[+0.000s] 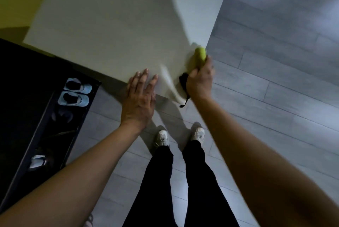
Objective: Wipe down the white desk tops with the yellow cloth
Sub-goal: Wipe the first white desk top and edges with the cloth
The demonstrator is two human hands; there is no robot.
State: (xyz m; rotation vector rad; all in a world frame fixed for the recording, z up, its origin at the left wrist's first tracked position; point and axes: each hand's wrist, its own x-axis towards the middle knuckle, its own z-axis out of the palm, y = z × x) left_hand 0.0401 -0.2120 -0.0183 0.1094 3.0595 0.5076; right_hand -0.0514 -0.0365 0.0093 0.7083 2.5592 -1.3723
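- Black shelving (pixel 27 98) fills the left side of the head view, standing on the floor just beside the desk's near-left corner; pale blue-and-white shoes (pixel 74 92) sit in pairs in its upper compartment, and further footwear lower down is too dark to make out.
- White desk top (pixel 113 25) spreads across the upper middle, its near edge running diagonally from the shelving toward the right corner; a large soft shadow lies over its far right part.
- Left hand (pixel 140 98) lies palm down on the near edge of the desk top, fingers straight and slightly spread, holding nothing.
- A pale blurred streak (pixel 169 84) crosses the desk edge between the two hands; what it is cannot be told.
- A small black item (pixel 183 83) with a dangling cord shows just under the right hand at the desk's edge; the blur hides what it is.
- Right hand (pixel 200 78) is at the near-right corner of the desk, fingers curled around the yellow cloth (pixel 200 54), which bulges out bunched beyond the knuckles and sits on the corner of the desk top.
- Below, between the forearms, stand the person's black trousers (pixel 174 181) and white sneakers (pixel 180 136) on the floor.
- Grey plank floor (pixel 275 61) takes up the right side, with a bright patch of light at the top right.
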